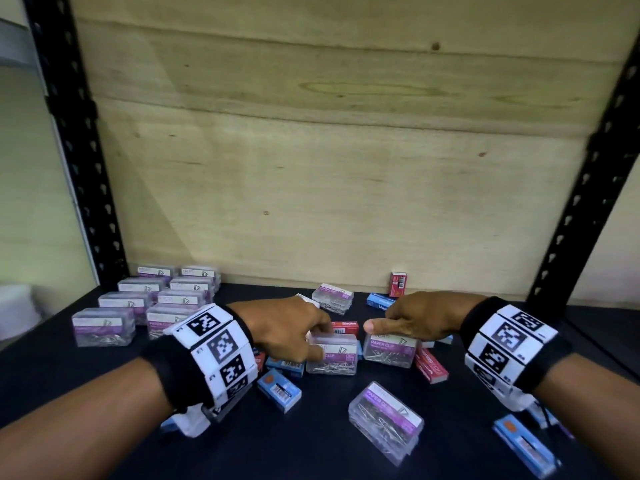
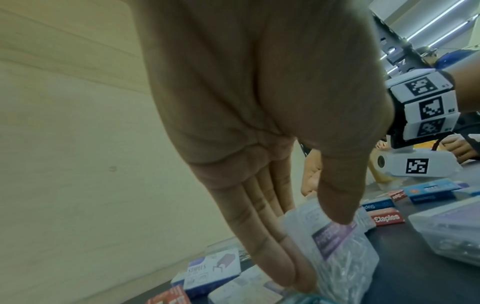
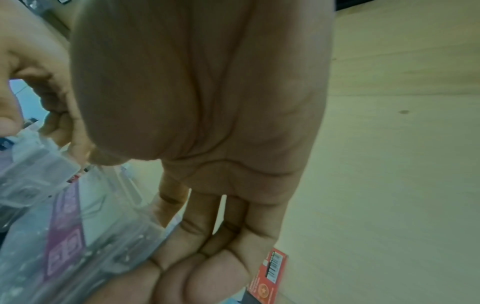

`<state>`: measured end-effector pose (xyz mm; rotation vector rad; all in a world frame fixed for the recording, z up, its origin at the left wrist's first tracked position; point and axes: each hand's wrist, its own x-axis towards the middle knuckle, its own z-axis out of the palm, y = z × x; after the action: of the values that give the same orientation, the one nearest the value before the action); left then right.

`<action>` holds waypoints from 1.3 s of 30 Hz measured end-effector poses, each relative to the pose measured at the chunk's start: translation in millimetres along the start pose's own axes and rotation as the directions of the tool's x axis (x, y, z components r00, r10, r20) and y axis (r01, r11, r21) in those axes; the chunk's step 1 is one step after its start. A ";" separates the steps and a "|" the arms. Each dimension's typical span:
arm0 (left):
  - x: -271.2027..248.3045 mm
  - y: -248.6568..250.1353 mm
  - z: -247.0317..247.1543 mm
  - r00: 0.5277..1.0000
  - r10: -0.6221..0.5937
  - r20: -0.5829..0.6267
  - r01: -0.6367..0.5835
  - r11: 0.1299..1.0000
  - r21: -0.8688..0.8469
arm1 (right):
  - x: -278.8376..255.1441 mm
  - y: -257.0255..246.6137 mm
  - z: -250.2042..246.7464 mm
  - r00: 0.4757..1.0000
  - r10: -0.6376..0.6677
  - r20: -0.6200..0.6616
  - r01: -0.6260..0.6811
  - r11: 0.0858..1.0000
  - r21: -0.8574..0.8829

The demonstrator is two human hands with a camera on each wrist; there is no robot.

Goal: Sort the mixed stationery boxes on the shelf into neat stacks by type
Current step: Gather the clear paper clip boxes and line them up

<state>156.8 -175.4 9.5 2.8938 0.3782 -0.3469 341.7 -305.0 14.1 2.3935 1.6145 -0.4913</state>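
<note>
Left hand (image 1: pixel 291 327) grips a clear plastic paper-clip box w/ purple label (image 1: pixel 332 355) at shelf centre, thumb on its top and fingers (image 2: pixel 262 246) down its far side. Right hand (image 1: pixel 412 318) holds a second clear purple-label paper-clip box (image 1: pixel 389 349) just beside it at 3 o'clock, thumb along the top, fingers curled round the far side. Both boxes sit on the black shelf surface (image 1: pixel 104 375). At 10 o'clock, approx. eight identical clip boxes (image 1: pixel 145 303) stand in two neat rows. A third loose clip box (image 1: pixel 386 422) lies at 6 o'clock. Blue staple boxes (image 1: pixel 278 393) and red staple boxes (image 1: pixel 431 365) lie scattered around; one red box (image 1: pixel 399 284) stands upright against the plywood back panel (image 1: pixel 346 150) at 1 o'clock.
</note>
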 end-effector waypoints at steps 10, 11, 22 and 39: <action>-1.5 -14.9 -5.1 0.999 0.006 -0.054 -0.015 0.987 -0.160 | -3.6 7.5 1.1 1.000 0.007 0.011 -0.007 1.000 0.007; -2.7 -16.6 -7.1 0.999 0.002 -0.054 -0.011 0.985 -0.174 | -4.9 8.5 0.0 0.999 0.017 0.029 -0.017 1.000 -0.004; -31.2 -45.5 -24.9 0.992 -0.089 -0.087 0.074 0.984 -0.160 | -12.4 -8.8 -23.1 0.999 -0.005 -0.054 0.005 1.000 0.001; -174.1 -158.9 -27.4 0.868 -0.495 -0.038 0.484 0.862 -0.149 | 48.0 -192.7 -50.6 0.900 -0.422 -0.106 0.409 0.904 -0.125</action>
<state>-44.8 -58.2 53.5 2.6442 1.1159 -0.2716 187.5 -173.5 44.1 2.0424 2.1699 -0.3134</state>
